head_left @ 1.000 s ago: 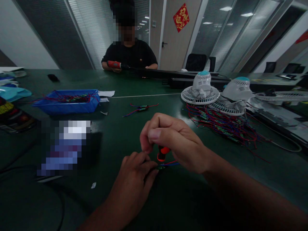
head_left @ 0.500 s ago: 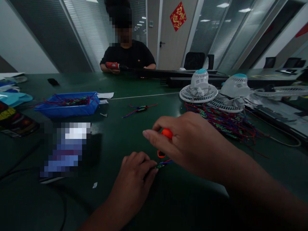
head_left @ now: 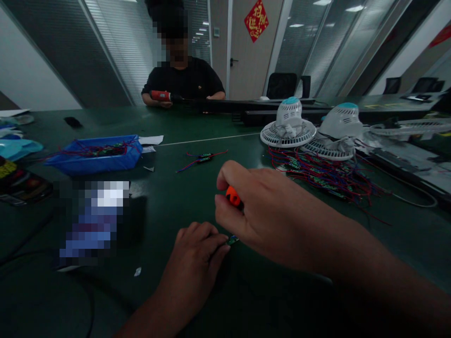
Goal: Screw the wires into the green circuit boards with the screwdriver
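My left hand (head_left: 195, 256) lies low over the green table, its thumb and fingers closed on one end of a small green circuit board (head_left: 233, 240). The board's other end runs beneath my right hand (head_left: 259, 206). That hand is wrapped round an orange-and-black handle, which looks like a screwdriver (head_left: 233, 196); its rounded end shows between thumb and forefinger. The tool's lower part and tip are hidden by the hand. Further out on the table lies another small board with red and blue wires (head_left: 205, 158).
A blue bin (head_left: 95, 162) of wired boards and a phone (head_left: 93, 225) are at left. Two white fan parts (head_left: 289, 129) stand behind a heap of wired boards (head_left: 324, 176) at right. Across the table, a person (head_left: 183, 80) holds a red tool (head_left: 160, 96).
My right hand has turned and tilted the screwdriver, so its handle's end now faces me and its lower part is covered. My left hand stays on the board. The view shifts slightly.
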`<state>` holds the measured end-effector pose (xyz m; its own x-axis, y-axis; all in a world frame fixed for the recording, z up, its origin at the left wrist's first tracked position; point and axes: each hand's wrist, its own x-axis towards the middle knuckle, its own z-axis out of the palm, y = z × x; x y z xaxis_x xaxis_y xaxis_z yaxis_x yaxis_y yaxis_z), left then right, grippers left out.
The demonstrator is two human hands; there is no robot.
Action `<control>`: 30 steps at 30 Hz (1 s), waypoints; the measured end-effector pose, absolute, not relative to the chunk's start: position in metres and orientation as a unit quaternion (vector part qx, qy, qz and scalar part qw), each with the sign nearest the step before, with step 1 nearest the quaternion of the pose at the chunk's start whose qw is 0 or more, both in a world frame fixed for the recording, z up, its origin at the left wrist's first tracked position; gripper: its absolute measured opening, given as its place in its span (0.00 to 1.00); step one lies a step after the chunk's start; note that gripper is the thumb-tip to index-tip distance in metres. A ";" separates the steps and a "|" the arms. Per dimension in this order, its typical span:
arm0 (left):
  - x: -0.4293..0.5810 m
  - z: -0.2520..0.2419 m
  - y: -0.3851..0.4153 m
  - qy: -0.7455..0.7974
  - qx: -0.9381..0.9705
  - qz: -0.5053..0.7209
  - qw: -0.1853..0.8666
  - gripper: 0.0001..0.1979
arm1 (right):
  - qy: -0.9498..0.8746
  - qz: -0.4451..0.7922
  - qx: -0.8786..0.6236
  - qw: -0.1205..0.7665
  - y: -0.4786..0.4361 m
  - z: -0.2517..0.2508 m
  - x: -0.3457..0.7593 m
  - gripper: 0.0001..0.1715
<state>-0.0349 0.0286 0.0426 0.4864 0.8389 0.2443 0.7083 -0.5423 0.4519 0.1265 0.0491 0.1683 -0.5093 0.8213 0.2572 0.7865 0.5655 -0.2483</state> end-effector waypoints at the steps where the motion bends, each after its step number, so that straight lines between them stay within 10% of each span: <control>1: -0.035 0.042 0.028 0.456 0.848 0.228 0.146 0.08 | -0.867 0.052 -0.463 0.173 0.049 0.169 0.126 0.06; 7: -0.036 0.040 0.026 0.461 0.844 0.234 0.147 0.08 | -0.853 0.023 -0.489 0.182 0.050 0.169 0.123 0.29; 23: -0.035 0.040 0.028 0.455 0.842 0.248 0.149 0.10 | -0.868 0.049 -0.462 0.175 0.047 0.169 0.124 0.05; 30: -0.035 0.041 0.028 0.451 0.843 0.254 0.144 0.11 | -0.856 0.024 -0.477 0.200 0.048 0.169 0.125 0.27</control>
<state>-0.0351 0.0277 0.0411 0.4630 0.8343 0.2992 0.6878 -0.5511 0.4724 0.1255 0.0477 0.1695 -0.4653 0.8257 0.3190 0.8061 0.5441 -0.2327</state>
